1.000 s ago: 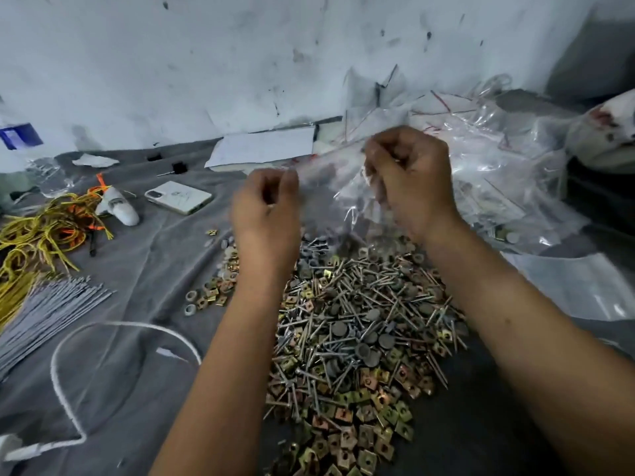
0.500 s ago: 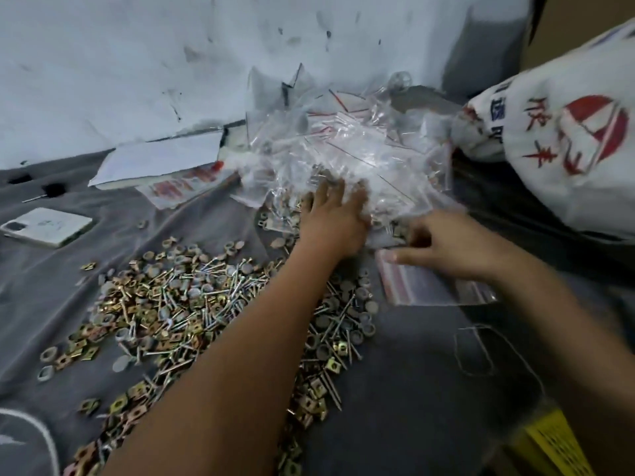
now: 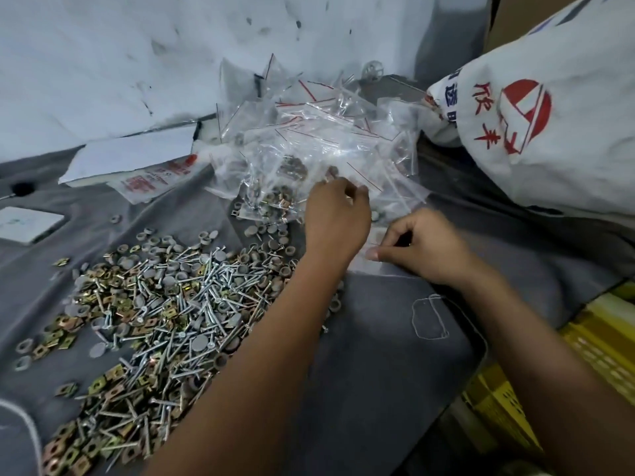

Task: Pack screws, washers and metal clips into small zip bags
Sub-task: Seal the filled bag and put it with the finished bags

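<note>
A wide heap of screws, grey washers and brass-coloured metal clips [image 3: 165, 304] lies on the grey cloth [image 3: 395, 355] at the left and centre. Behind it, against the wall, is a pile of clear zip bags [image 3: 309, 142] with red seal lines; some hold parts. My left hand [image 3: 338, 221] reaches over the heap to the front edge of that pile with its fingers curled, and clear plastic blurs whatever is between them. Just to its right, my right hand [image 3: 422, 245] pinches the edge of a thin empty zip bag [image 3: 372, 240] lying flat on the cloth.
A big white sack [image 3: 549, 115] with red print fills the right side. A yellow crate [image 3: 515, 389] sits below the cloth's right edge. White paper [image 3: 130, 152], a printed packet [image 3: 151, 176] and a phone [image 3: 24, 221] lie at the back left.
One second ago both hands held a clear bag up over the heap. The view has swung right; the left hand went to the bag pile and curled, and the right now pinches a flat bag.
</note>
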A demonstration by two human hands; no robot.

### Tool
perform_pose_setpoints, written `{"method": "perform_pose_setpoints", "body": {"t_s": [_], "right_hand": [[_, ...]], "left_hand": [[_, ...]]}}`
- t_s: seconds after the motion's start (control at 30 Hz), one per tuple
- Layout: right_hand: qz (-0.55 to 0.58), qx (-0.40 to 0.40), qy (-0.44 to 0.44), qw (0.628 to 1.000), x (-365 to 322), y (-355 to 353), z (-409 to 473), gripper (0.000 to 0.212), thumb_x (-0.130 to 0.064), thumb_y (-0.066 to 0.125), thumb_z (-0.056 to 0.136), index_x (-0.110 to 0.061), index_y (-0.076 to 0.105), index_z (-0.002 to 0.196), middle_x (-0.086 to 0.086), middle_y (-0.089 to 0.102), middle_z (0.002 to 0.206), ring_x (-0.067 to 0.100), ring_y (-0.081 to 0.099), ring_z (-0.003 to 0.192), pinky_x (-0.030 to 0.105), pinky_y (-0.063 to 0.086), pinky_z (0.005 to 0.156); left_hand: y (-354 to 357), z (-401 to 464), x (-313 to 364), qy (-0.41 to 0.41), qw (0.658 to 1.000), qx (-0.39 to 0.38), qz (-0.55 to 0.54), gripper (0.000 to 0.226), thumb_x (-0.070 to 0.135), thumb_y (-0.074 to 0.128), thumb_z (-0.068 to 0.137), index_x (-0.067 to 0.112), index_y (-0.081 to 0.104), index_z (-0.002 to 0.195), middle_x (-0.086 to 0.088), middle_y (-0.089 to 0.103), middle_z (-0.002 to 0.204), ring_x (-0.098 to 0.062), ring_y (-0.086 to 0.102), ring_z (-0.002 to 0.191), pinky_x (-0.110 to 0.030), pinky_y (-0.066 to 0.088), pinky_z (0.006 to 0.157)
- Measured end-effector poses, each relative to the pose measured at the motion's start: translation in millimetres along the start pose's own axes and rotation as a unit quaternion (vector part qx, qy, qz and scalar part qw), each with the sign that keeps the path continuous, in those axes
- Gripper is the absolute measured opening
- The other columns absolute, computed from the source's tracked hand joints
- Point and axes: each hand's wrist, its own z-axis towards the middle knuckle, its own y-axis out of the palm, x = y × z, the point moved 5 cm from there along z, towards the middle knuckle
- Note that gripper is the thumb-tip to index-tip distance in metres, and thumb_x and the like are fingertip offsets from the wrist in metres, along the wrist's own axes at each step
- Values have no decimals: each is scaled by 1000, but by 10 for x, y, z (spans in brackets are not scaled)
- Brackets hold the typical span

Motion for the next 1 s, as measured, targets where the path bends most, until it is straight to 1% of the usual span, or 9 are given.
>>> {"method": "perform_pose_setpoints", "body": {"t_s": [0.13, 0.3, 0.5, 0.6, 0.7, 0.77, 0.83, 0.93, 1.0], "right_hand": [[177, 82, 23, 980, 89, 31, 2, 31, -11, 76, 90, 2, 62, 65, -3, 60, 48, 7, 47, 38, 17, 35, 39], [311, 93, 85, 942, 218, 15, -11, 15, 3, 67, 94, -1, 58, 83, 4, 71, 60, 12, 65, 51, 20, 53, 49], [355, 114, 128, 919, 329, -61, -20, 31, 17, 67, 87, 2, 64, 114, 4, 67, 64, 12, 64, 53, 22, 57, 56], [364, 125, 148, 911, 303, -97, -29, 13, 6, 62, 95, -1, 72, 100, 3, 60, 65, 9, 52, 52, 18, 47, 52], [381, 175, 162, 893, 216, -212, -58, 22, -4, 61, 100, -10, 70, 80, 3, 62, 66, 10, 49, 53, 19, 43, 48], [385, 217, 129, 888, 89, -364, -69, 23, -7, 58, 102, -10, 67, 81, 6, 61, 72, 13, 51, 59, 21, 47, 51], [392, 232, 82, 886, -100, -522, -76, 18, -9, 55, 104, -6, 67, 90, 4, 66, 73, 15, 58, 65, 27, 52, 61], [439, 208, 2, 874, -471, -684, -53, 11, -3, 55, 103, -2, 66, 102, 6, 75, 75, 15, 69, 66, 27, 59, 66], [478, 169, -44, 861, -716, -713, -31, 14, 5, 55, 100, -1, 63, 111, 14, 76, 80, 22, 73, 69, 28, 60, 67]], "left_hand": [[101, -77, 17, -35, 999, -11, -7, 29, 33, 54, 105, 8, 69, 110, -14, 68, 114, -29, 62, 105, -38, 48, 91], [237, -200, 0, -98, 992, -21, -74, 30, 33, 49, 108, 5, 60, 116, -13, 66, 116, -31, 61, 109, -46, 48, 97], [241, -257, 3, -117, 985, 51, -113, 23, 27, 48, 107, 8, 57, 118, -9, 59, 119, -25, 56, 105, -32, 38, 83], [402, -347, 1, -153, 976, 18, -152, 15, 17, 47, 106, 11, 57, 116, -7, 63, 116, -26, 59, 108, -35, 43, 85], [550, -485, 11, -62, 996, -60, -28, 31, 0, 48, 95, 6, 62, 123, -14, 63, 121, -33, 57, 111, -40, 46, 89], [671, -584, 41, 71, 983, -111, 129, 40, -2, 52, 88, 4, 64, 125, -18, 57, 128, -36, 51, 117, -41, 43, 99], [730, -640, 42, 134, 962, -113, 208, 41, 1, 56, 87, 8, 64, 126, -15, 52, 133, -36, 44, 121, -42, 40, 105], [758, -570, 4, 123, 956, -153, 218, 39, 6, 58, 91, 11, 66, 129, -16, 50, 135, -36, 43, 123, -41, 37, 109], [706, -498, 14, 61, 972, -199, 105, 34, 1, 53, 95, 5, 71, 123, -20, 58, 130, -37, 50, 123, -39, 42, 106]]}}
